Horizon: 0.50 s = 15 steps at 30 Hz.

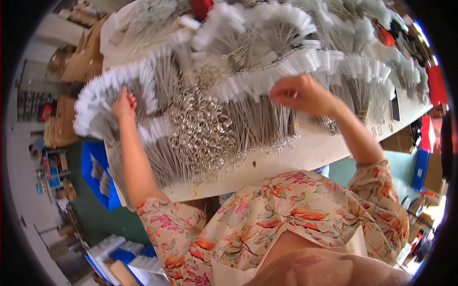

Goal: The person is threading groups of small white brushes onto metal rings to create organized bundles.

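Hanging over a fan-shaped bundle of white-bristled brushes with thin grey stems, your left hand has its fingers curled; whether they clamp a stem cannot be told; your right hand is over a long row of similar white-bristled brushes, fingers bent inward, their grip unclear; heaped silver metal loops lie between, on the pale surface.

**Wide, head-worn fisheye view, aimed down**

The table is viewed from above and behind the left hand and right hand, both framed fairly near. Nearer than either hand, the floral top is included; left of the left hand, cardboard boxes are caught toward the curved rim.
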Each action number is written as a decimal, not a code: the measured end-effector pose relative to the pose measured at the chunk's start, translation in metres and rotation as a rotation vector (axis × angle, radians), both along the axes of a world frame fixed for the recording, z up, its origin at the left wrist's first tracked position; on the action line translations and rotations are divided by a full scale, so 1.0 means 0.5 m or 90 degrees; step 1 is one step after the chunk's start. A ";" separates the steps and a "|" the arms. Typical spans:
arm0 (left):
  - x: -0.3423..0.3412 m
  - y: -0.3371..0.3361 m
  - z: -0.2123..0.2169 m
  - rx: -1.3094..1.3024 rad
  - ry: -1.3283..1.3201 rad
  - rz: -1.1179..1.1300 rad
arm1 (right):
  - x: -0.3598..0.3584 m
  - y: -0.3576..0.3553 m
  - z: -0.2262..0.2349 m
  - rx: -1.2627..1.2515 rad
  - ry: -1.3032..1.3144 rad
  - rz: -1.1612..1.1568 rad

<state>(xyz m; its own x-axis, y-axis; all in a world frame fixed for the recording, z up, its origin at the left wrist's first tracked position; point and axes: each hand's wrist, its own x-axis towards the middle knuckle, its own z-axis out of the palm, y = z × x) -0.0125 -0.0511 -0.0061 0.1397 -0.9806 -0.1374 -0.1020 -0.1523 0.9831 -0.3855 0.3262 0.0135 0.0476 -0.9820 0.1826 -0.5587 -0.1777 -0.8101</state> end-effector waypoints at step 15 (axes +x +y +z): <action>-0.177 0.137 0.107 -0.330 -0.189 -0.229 | -0.178 -0.292 -0.037 -0.080 0.192 -0.242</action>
<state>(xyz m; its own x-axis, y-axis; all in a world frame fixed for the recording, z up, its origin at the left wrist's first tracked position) -0.1009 0.0176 0.0477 -0.2467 -0.9017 0.3552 -0.3338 0.4231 0.8423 -0.4744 0.1801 -0.0049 -0.2412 -0.9110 0.3346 -0.8086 -0.0020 -0.5884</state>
